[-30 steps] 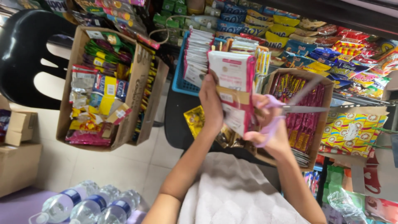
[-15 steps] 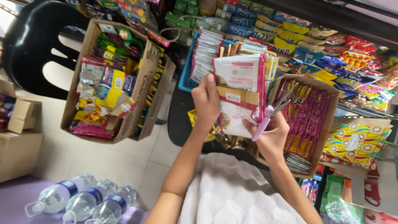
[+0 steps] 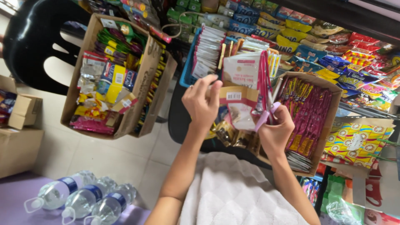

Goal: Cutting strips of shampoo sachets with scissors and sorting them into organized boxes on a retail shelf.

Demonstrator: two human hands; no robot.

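My left hand (image 3: 202, 104) pinches the left edge of a stack of white and pink sachet packets (image 3: 243, 89) bound by a brown card band. My right hand (image 3: 277, 129) grips a pair of pink-handled scissors (image 3: 266, 110), held upright against the right side of the stack. Both hands hold the stack up above my lap, which is covered by a white towel (image 3: 233, 191).
A cardboard box of mixed snack packets (image 3: 110, 79) stands at the left, a box of red sachets (image 3: 310, 114) at the right. Shelves of packaged goods fill the back. A black plastic chair (image 3: 33, 37), small boxes (image 3: 18, 125) and three water bottles (image 3: 81, 200) lie at the left.
The scissors swung from pointing out to the right to standing upright against the stack. My right hand moved in closer to the packets.
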